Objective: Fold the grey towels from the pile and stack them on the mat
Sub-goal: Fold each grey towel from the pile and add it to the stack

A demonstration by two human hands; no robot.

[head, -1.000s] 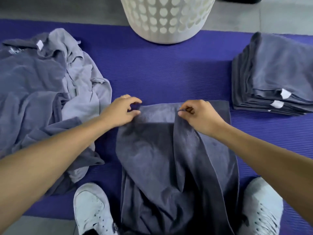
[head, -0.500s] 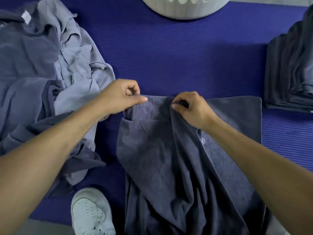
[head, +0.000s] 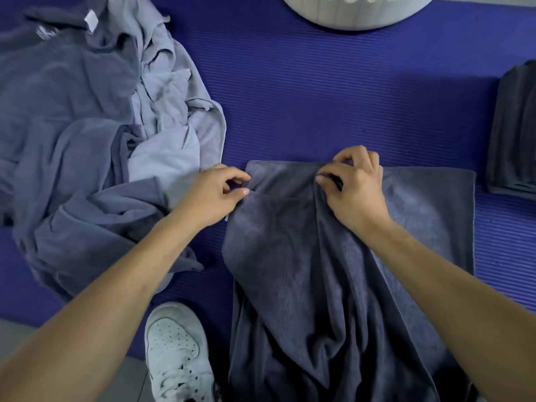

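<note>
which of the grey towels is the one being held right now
The dark grey towel spread in front of the person: left hand and right hand pinch its far edge. The crumpled pile and folded stack lie untouched.

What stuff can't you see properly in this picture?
Head view only:
- Laundry basket: the top edge cuts off all but its base.
- Folded stack: the right edge cuts it, so no towel count.
- Dark towel: its near end runs off the bottom edge.
- Right hand: its knuckles hide the fingertips' pinch.
- Pile: its crumpled folds hide the towel count.
</note>
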